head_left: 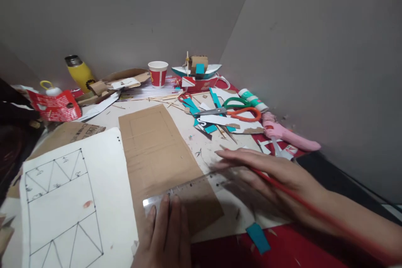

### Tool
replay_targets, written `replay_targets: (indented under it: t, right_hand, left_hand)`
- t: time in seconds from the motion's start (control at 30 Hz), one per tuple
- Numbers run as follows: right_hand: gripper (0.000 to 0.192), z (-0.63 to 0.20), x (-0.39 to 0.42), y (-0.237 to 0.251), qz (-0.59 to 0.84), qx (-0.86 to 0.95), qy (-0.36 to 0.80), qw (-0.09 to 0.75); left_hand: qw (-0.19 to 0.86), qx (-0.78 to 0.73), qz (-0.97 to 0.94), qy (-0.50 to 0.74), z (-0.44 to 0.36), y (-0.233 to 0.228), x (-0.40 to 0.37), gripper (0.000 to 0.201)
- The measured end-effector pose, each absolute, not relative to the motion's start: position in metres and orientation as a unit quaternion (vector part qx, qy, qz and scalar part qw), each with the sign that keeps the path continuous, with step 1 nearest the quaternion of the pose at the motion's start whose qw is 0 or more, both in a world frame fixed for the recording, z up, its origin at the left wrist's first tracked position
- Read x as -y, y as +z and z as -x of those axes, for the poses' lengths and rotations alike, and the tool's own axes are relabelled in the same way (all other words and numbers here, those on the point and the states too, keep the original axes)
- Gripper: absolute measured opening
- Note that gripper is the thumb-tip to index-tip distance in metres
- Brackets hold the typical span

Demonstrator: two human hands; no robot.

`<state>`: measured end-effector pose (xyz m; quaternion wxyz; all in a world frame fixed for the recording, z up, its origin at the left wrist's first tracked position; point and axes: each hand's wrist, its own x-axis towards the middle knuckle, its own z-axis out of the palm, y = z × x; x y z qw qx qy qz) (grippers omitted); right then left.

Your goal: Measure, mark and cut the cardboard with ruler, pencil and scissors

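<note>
Under the fingers of my left hand [166, 230], a clear plastic ruler [182, 187] is held down across a flat brown cardboard piece [157, 146]. Faint pencil lines form a rectangle on the cardboard. My right hand [270, 176] is closed round a long red pencil [292, 194], beside the ruler's far end. Motion blur softens that hand, and its lower fingers are partly hidden. To the left lies a white sheet [63, 222] with a drawn truss pattern and handwritten marks.
Scissors [216, 112] with green and orange handles lie on paper scraps. A pink glue gun [289, 136] rests at the right. Along the back stand a yellow bottle [81, 75], a paper cup [158, 74] and a model boat [197, 70]. A teal scrap [258, 238] lies near the front.
</note>
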<state>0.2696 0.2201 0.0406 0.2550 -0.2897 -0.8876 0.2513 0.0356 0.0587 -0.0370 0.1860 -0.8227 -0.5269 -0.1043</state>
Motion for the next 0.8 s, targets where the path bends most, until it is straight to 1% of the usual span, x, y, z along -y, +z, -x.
replay_targets:
  t: [0.07,0.13,0.23,0.3,0.37,0.5,0.67,0.8]
  right_hand:
    - [0.031,-0.26,-0.215,0.057,0.312,0.88,0.28,0.223]
    - [0.025,-0.242,-0.213,0.067,0.266,0.882,0.318,0.226]
    - [0.025,-0.202,-0.213,0.061,0.207,0.849,0.43,0.229]
    - [0.019,-0.175,-0.214,0.047,0.206,0.811,0.5,0.223]
    - [0.013,-0.155,-0.215,0.031,0.212,0.787,0.542,0.207]
    - [0.014,-0.138,-0.217,0.015,0.207,0.789,0.555,0.163]
    - [0.016,-0.137,-0.218,0.013,0.149,0.818,0.529,0.168]
    - [0.017,-0.136,-0.218,0.009,0.128,0.827,0.518,0.174]
  left_hand:
    - [0.188,0.536,0.814,-0.123,-0.039,-0.041,-0.059,0.059]
    - [0.188,0.547,0.804,-0.138,-0.042,-0.044,-0.06,0.062]
    - [0.186,0.557,0.794,-0.159,-0.045,-0.046,-0.061,0.057]
    - [0.196,0.556,0.789,-0.171,-0.046,-0.046,-0.062,0.051]
    - [0.204,0.556,0.786,-0.177,-0.046,-0.047,-0.062,0.045]
    - [0.205,0.557,0.786,-0.175,-0.047,-0.05,-0.059,0.033]
    - [0.199,0.568,0.782,-0.164,-0.049,-0.05,-0.056,0.031]
    - [0.197,0.569,0.781,-0.169,-0.049,-0.048,-0.056,0.03]
